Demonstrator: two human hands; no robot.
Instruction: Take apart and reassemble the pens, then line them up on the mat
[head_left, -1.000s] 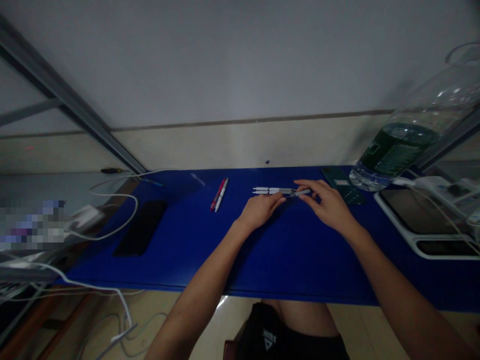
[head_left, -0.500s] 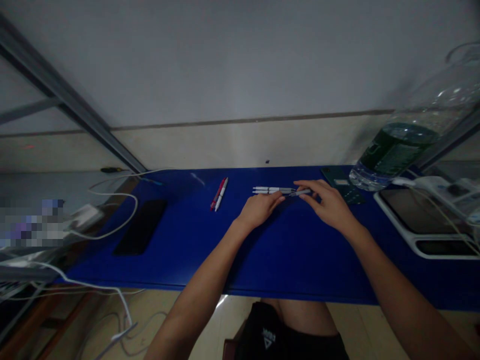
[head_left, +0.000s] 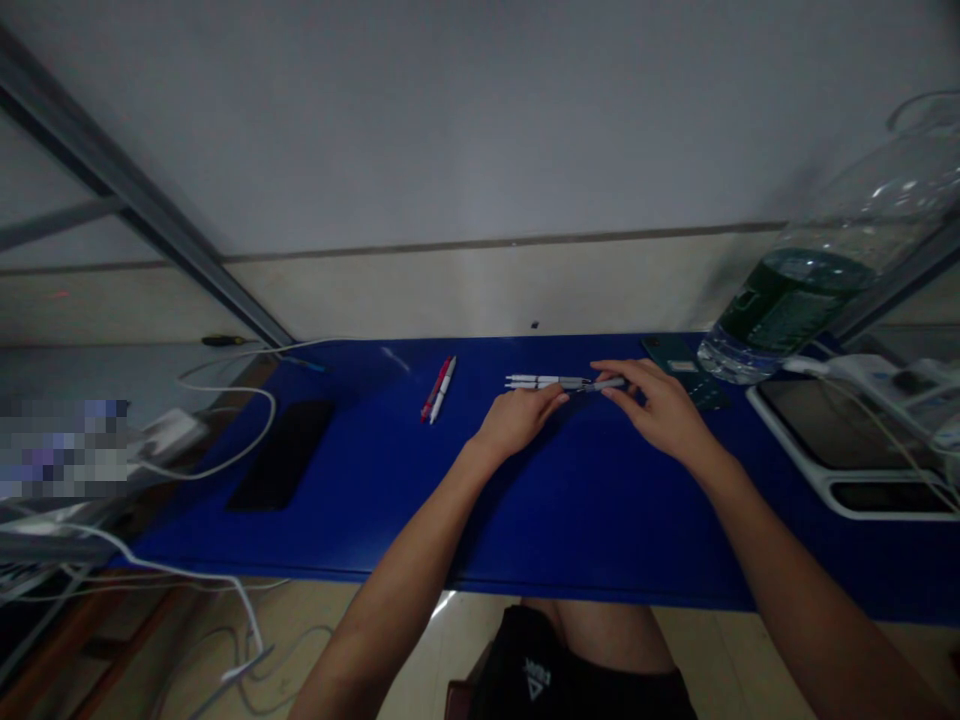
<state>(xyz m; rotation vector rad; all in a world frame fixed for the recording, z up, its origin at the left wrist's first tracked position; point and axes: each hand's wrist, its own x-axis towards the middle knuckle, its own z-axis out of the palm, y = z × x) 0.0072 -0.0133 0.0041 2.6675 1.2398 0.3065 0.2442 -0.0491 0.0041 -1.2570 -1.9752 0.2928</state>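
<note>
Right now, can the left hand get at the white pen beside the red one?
Likely yes: only blue tabletop shows between the left hand and the white pen. That hand seems to be pinching the grey pen, though, so it may need freeing first.

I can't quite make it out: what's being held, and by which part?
A grey pen: right hand at its right end, left hand seemingly at the other.

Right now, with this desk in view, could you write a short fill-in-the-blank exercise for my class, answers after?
1. The desk is coloured ____.
2. The red pen lies beside a ____ pen.
3. A slim grey pen is between the left hand and the ____ hand.
4. The big bottle has a ____ label.

Missing words: blue; white; right; green.
</note>
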